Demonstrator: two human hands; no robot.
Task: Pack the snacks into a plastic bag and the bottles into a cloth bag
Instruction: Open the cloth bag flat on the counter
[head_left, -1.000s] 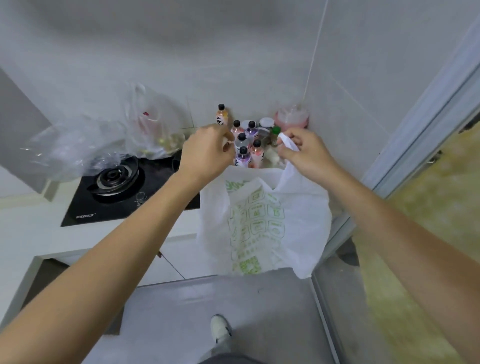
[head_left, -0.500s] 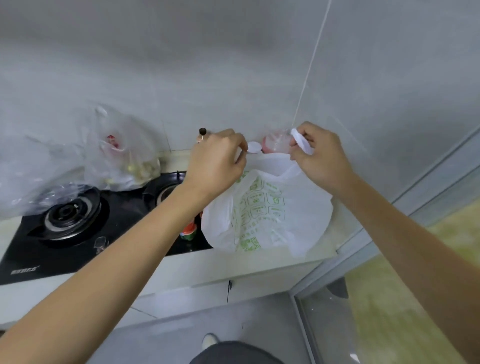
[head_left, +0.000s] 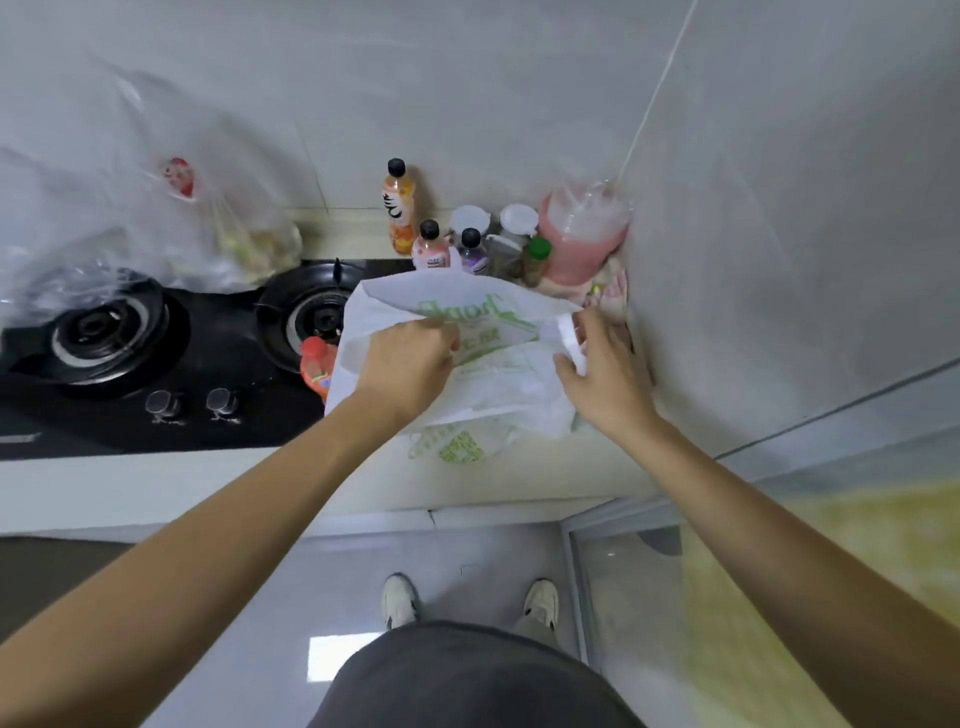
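Observation:
A white cloth bag (head_left: 498, 384) with green print lies slumped on the counter by the wall corner. My left hand (head_left: 405, 364) grips its near rim, and my right hand (head_left: 602, 374) pinches the white handle at its right side. Behind it stand an orange bottle (head_left: 400, 208), a pink bottle (head_left: 430, 247) and a purple bottle (head_left: 472, 254), all black-capped. A red bottle (head_left: 317, 364) shows partly at the bag's left edge. A clear plastic bag (head_left: 223, 228) holding snacks sits at the back left.
A black two-burner gas hob (head_left: 171, 338) fills the counter's left part. Jars with white lids (head_left: 514, 221), a green-capped bottle (head_left: 537, 260) and a pink container (head_left: 582, 234) crowd the wall corner. The counter edge (head_left: 363, 499) runs below the bag; my shoes stand on grey floor.
The cloth bag has come down from hanging in the air onto the counter and slumped. Both hands moved down with it, still holding its rim and handle. The bottles behind are in sight again.

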